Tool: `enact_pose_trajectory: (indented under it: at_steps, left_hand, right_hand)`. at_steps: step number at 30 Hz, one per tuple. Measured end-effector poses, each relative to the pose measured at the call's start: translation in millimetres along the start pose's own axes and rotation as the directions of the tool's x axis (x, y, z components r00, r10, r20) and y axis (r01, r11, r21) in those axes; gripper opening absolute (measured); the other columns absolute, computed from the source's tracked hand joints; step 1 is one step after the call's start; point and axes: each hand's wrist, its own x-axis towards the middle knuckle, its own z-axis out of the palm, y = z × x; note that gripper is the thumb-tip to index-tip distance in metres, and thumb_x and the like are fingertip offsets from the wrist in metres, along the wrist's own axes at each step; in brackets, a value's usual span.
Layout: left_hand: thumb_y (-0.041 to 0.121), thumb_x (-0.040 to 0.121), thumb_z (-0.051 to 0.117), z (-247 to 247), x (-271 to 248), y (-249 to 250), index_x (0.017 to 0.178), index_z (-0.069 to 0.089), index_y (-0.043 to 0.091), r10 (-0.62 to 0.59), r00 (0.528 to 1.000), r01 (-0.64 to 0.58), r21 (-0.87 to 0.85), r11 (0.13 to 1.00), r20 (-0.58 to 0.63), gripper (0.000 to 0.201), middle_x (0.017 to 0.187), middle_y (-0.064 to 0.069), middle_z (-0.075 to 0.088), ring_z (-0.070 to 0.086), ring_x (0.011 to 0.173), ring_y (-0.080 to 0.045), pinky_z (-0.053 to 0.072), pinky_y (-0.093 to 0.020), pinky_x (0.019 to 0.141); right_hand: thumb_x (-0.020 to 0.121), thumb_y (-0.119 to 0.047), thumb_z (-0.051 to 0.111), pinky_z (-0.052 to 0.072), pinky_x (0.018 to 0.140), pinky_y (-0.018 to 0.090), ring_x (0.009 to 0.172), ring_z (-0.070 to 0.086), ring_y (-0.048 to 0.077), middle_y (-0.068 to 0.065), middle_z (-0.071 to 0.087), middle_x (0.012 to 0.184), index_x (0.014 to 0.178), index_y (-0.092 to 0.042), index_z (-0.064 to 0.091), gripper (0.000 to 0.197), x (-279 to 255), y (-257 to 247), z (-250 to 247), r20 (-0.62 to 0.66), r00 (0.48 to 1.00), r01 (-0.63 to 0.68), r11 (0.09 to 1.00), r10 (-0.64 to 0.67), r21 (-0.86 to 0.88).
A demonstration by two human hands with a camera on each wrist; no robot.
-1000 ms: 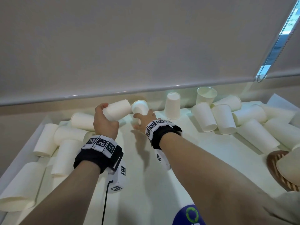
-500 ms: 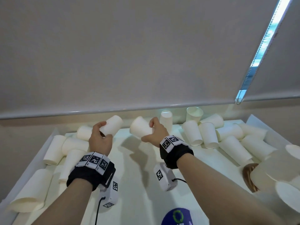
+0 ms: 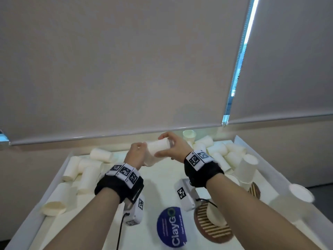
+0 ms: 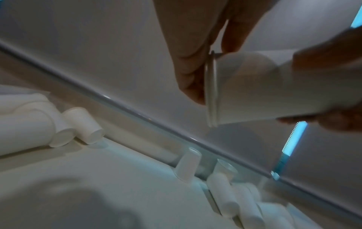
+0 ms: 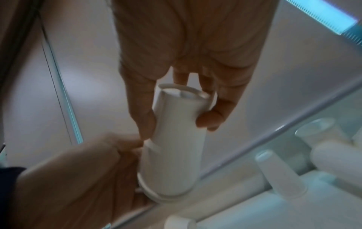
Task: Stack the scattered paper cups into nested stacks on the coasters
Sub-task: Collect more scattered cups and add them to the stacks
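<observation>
Both hands are up in the air over the far middle of the white table [image 3: 158, 179], and they meet there. The right hand [image 3: 175, 147] has its thumb and fingers curled round the small end of a paper cup [image 3: 159, 146] that lies sideways. From the right wrist view the cup [image 5: 176, 139] looks like two cups, one pushed into the other, with two rims close together at the wide end. The left hand [image 3: 136, 155] holds that wide end, fingers bent at the rim.

More cups lie loose on the table. One bunch on its side [image 3: 84, 170] is on the left. Another bunch [image 3: 221, 152] is on the far right, most of them lying down and touching each other.

Near the right side there is a round wooden coaster [image 3: 212, 230] with a cup [image 3: 215, 214] standing on it upside down. A second coaster [image 3: 255, 190] sits farther back on the right, with a stack of upside-down cups [image 3: 246, 168] on it. A round blue sticker [image 3: 171, 227] that says ClayGo is on the near middle of the table
</observation>
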Motion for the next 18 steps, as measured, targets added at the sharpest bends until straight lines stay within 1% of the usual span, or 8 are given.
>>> enact_pose_trajectory:
  at_steps: [2, 4, 7, 9, 11, 15, 16, 18]
  left_hand:
    - [0.031, 0.097, 0.033, 13, -17, 6, 0.11, 0.055, 0.01, -0.005, 0.994, -0.003, 0.068, 0.998, 0.111, 0.033, 0.104, -0.011, 0.061, 0.062, 0.087, -0.027, 0.053, -0.033, 0.072]
    - [0.024, 0.095, 0.036, 26, -35, 12, 0.095, 0.06, 0.01, 0.006, 0.985, -0.023, 0.099, 0.995, 0.172, 0.028, 0.085, -0.01, 0.065, 0.063, 0.067, -0.022, 0.046, -0.025, 0.058]
    - [0.019, 0.091, 0.044, 49, -59, 18, 0.07, 0.058, 0.011, 0.003, 0.979, -0.022, 0.09, 0.996, 0.205, 0.027, 0.067, -0.008, 0.062, 0.058, 0.058, -0.022, 0.04, -0.023, 0.051]
    - [0.015, 0.088, 0.047, 67, -73, 20, 0.065, 0.059, 0.012, 0.006, 0.97, -0.027, 0.086, 0.996, 0.243, 0.027, 0.066, -0.008, 0.062, 0.058, 0.057, -0.022, 0.04, -0.023, 0.05]
    - [0.011, 0.088, 0.046, 85, -86, 21, 0.069, 0.062, 0.011, 0.029, 0.955, -0.056, 0.084, 0.995, 0.294, 0.026, 0.071, -0.009, 0.066, 0.059, 0.056, -0.019, 0.042, -0.023, 0.051]
    - [0.007, 0.089, 0.044, 117, -107, 25, 0.104, 0.066, 0.011, 0.051, 0.934, -0.076, 0.057, 0.995, 0.353, 0.027, 0.086, -0.006, 0.069, 0.063, 0.066, -0.017, 0.048, -0.023, 0.057]
    - [0.007, 0.089, 0.044, 122, -111, 26, 0.109, 0.065, 0.011, 0.046, 0.934, -0.074, 0.067, 0.995, 0.354, 0.029, 0.089, -0.005, 0.068, 0.063, 0.069, -0.016, 0.049, -0.023, 0.058]
    - [0.008, 0.089, 0.048, 126, -115, 25, 0.108, 0.065, 0.011, 0.037, 0.939, -0.079, 0.109, 0.991, 0.343, 0.026, 0.094, -0.006, 0.069, 0.062, 0.073, -0.015, 0.051, -0.024, 0.063]
  right_hand:
    - [0.067, -0.015, 0.082, 0.043, 0.064, 0.016, 0.091, 0.054, 0.016, -0.003, 0.056, 0.103, 0.117, -0.017, 0.056, 0.056, -19, -4, -20, -0.074, 0.997, -0.003, 1.0, 0.002, -0.008]
    - [0.066, -0.019, 0.082, 0.043, 0.076, 0.023, 0.1, 0.053, 0.016, -0.003, 0.056, 0.11, 0.124, -0.017, 0.052, 0.065, -40, -5, -40, -0.122, 0.991, -0.049, 0.999, 0.047, -0.012]
    - [0.067, -0.022, 0.082, 0.047, 0.079, 0.029, 0.104, 0.053, 0.019, -0.003, 0.053, 0.111, 0.126, -0.019, 0.051, 0.067, -69, -3, -66, -0.122, 0.987, -0.114, 0.99, 0.103, -0.088]
    - [0.066, -0.022, 0.083, 0.044, 0.084, 0.028, 0.108, 0.054, 0.02, 0.0, 0.056, 0.117, 0.125, -0.02, 0.052, 0.067, -85, 0, -81, -0.116, 0.987, -0.133, 0.976, 0.114, -0.17]
    - [0.065, -0.023, 0.083, 0.043, 0.083, 0.027, 0.105, 0.053, 0.019, 0.002, 0.057, 0.121, 0.125, -0.022, 0.053, 0.067, -99, 2, -94, -0.131, 0.982, -0.163, 0.955, 0.133, -0.248]
    - [0.065, -0.024, 0.081, 0.048, 0.092, 0.035, 0.111, 0.054, 0.023, 0.004, 0.056, 0.125, 0.128, -0.025, 0.05, 0.07, -115, 10, -114, -0.177, 0.969, -0.227, 0.897, 0.171, -0.38]
    - [0.066, -0.024, 0.081, 0.048, 0.094, 0.036, 0.113, 0.054, 0.023, 0.004, 0.055, 0.126, 0.129, -0.025, 0.049, 0.071, -117, 15, -117, -0.195, 0.962, -0.259, 0.876, 0.193, -0.407]
    - [0.066, -0.025, 0.081, 0.047, 0.097, 0.037, 0.117, 0.053, 0.024, 0.003, 0.055, 0.129, 0.132, -0.027, 0.047, 0.074, -119, 27, -119, -0.227, 0.939, -0.337, 0.818, 0.258, -0.466]
